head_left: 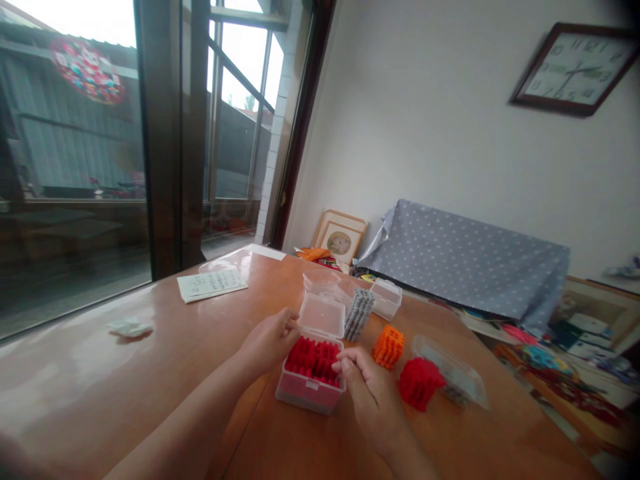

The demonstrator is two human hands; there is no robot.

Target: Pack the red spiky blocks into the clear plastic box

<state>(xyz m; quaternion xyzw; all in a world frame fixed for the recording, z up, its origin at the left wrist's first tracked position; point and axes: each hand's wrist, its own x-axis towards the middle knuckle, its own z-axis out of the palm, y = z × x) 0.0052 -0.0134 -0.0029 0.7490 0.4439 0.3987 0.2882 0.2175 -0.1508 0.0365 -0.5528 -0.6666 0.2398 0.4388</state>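
Note:
A clear plastic box (307, 399) stands on the table in front of me, its hinged lid (323, 316) tipped back. Rows of red plastic pieces (314, 359) fill it. My left hand (273, 339) is at the box's far left corner, fingers curled together; what they grip, if anything, is hidden. At the right rim, my right hand (367, 387) has thumb and fingertips pinched against the edge of the red pieces; I cannot make out what is between them. To the right stand a grey stack (359, 315), an orange stack (389, 347) and a red stack (420, 383) of interlocking plastic pieces.
An open clear container (450, 370) lies behind the red stack. Another clear box (386, 299) and clear lids (323, 283) are at the back. A written paper pad (213, 285) and a crumpled white packet (130, 327) lie on the left of the brown table (190, 360).

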